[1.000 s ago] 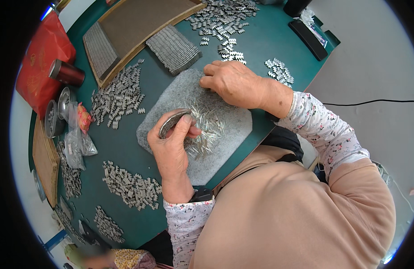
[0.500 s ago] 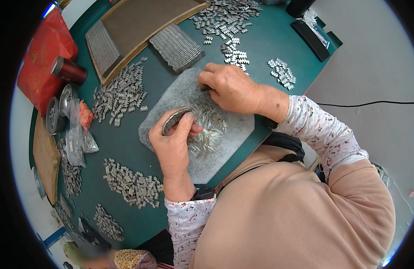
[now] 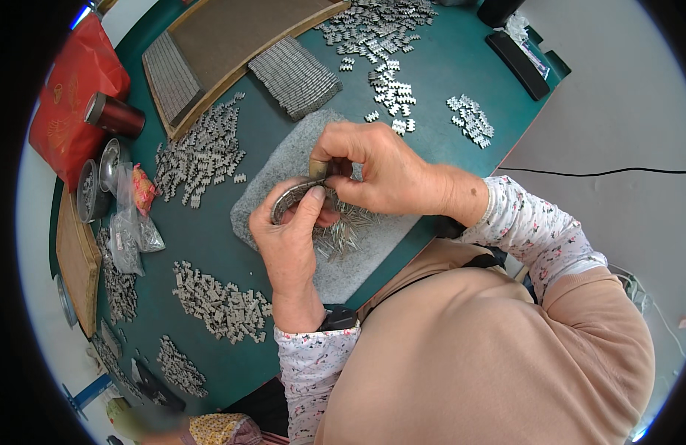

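While our left hand (image 3: pixel 287 248) clasps the link strip (image 3: pixel 287 197), our right hand (image 3: pixel 391 167), pinched close at its two-o'clock end, contents unclear, could slip, dislodging it.

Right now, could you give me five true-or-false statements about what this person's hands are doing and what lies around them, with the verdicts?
1. The left hand holds a curved metallic strip. True.
2. The right hand rests in the person's lap. False: the right hand's fingers are at the upper end of the strip.
3. Thin, needle-like pieces lie on the grey mat. True.
4. The red bag is at the right side of the picture. False: the red bag is at the left.
5. A long black case lies near the table's edge, beyond the right hand. True.
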`<state>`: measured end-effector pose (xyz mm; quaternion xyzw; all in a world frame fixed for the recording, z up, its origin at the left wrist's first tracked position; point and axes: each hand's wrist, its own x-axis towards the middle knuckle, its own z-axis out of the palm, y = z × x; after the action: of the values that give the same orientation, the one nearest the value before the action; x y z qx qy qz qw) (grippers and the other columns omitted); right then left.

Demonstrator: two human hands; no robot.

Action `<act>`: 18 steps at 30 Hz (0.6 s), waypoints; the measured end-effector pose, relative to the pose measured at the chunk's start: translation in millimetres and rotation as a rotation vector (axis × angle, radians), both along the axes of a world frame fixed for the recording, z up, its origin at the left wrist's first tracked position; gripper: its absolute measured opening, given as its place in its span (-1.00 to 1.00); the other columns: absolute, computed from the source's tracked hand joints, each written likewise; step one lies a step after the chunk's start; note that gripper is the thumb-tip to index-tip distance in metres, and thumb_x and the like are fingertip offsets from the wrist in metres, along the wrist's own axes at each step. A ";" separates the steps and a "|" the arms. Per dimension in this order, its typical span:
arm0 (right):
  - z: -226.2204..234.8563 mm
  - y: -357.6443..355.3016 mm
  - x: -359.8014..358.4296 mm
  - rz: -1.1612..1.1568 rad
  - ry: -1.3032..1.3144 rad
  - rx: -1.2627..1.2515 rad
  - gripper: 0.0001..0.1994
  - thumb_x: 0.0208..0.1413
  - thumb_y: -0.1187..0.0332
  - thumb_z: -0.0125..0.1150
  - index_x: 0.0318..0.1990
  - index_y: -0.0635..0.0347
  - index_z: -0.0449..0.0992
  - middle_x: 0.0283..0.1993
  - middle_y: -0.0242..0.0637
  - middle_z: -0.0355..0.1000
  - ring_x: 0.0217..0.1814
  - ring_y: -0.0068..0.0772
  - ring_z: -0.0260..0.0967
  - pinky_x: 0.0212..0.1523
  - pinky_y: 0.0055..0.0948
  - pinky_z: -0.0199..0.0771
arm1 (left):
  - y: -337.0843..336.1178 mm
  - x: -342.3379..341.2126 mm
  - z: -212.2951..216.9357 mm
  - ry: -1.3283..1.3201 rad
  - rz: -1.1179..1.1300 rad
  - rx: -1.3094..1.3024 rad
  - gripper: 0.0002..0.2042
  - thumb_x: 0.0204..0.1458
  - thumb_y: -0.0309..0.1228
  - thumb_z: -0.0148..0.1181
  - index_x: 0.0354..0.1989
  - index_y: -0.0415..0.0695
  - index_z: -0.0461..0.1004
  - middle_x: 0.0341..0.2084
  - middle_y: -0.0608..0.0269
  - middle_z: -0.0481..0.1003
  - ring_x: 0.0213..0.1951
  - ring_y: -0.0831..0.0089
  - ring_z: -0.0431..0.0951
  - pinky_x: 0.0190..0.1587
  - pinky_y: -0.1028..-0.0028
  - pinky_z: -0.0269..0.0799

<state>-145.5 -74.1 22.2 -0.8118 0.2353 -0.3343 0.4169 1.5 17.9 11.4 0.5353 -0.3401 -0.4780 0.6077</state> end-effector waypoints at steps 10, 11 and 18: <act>7.5 -29.3 -27.2 -0.061 0.191 0.096 -0.82 -0.04 0.53 0.28 -0.23 0.26 0.57 -0.27 -0.25 0.52 -0.26 -0.40 0.49 -0.23 -0.46 0.51 | 3.4 -5.2 7.2 -0.054 0.126 -0.017 -0.90 0.01 -0.60 0.18 -0.31 -0.38 0.52 -0.56 0.18 0.53 -0.59 0.51 0.53 -0.48 0.59 0.48; 11.6 -33.7 -29.8 -0.126 0.340 -0.021 -0.83 -0.06 0.52 0.28 -0.25 0.24 0.58 -0.28 -0.22 0.51 -0.27 -0.32 0.50 -0.23 -0.42 0.51 | 2.6 -3.9 6.8 -0.052 0.124 -0.018 -0.90 0.01 -0.60 0.18 -0.31 -0.38 0.52 -0.56 0.18 0.53 -0.59 0.51 0.53 -0.48 0.59 0.48; -16.7 -14.5 -24.0 -0.113 0.589 -0.500 -0.91 -0.11 0.45 0.26 -0.46 0.26 0.49 -0.34 -0.20 0.38 -0.19 -0.15 0.39 -0.23 -0.24 0.47 | -1.3 -3.1 1.5 -0.018 0.073 0.029 -0.87 0.02 -0.58 0.19 -0.28 -0.38 0.49 -0.54 0.10 0.53 -0.57 0.37 0.56 -0.47 0.50 0.51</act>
<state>-169.4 -88.6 5.5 -0.9354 0.3003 -0.1562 0.1018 -1.6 16.6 12.9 0.5602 -0.3188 -0.4558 0.6138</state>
